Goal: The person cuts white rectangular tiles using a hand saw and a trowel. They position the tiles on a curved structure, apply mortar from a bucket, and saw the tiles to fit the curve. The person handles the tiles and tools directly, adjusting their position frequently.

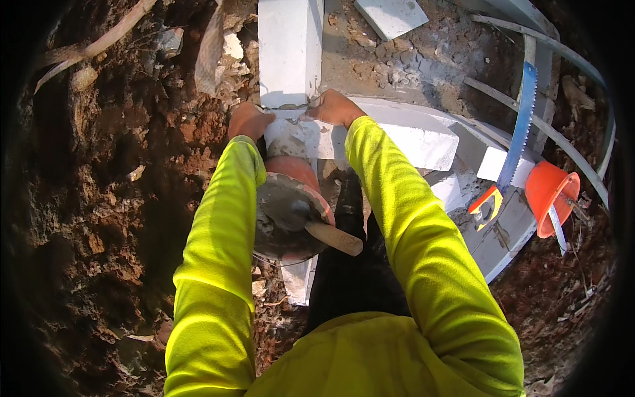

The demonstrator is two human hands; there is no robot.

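My left hand (250, 121) and my right hand (335, 108) reach forward to the joint between white building blocks. Both have curled fingers and grip opposite sides of the near white block (286, 132) at its far end; some fingertips are hidden. Grey mortar smears the top of this block. Beyond it, a long white block (283, 49) runs away from me, its end at the joint. Close below my hands sits an orange bucket (296, 169) of wet grey mortar. A trowel (334, 238) lies in it, its wooden handle sticking out over the rim.
On the right, a handsaw (518, 129) with a blue blade leans across white blocks (410, 135). Beside it an orange bucket (551, 192) lies tipped over. A loose white block (391, 16) rests on rubble at the back. Rough reddish soil (126, 225) rises at left.
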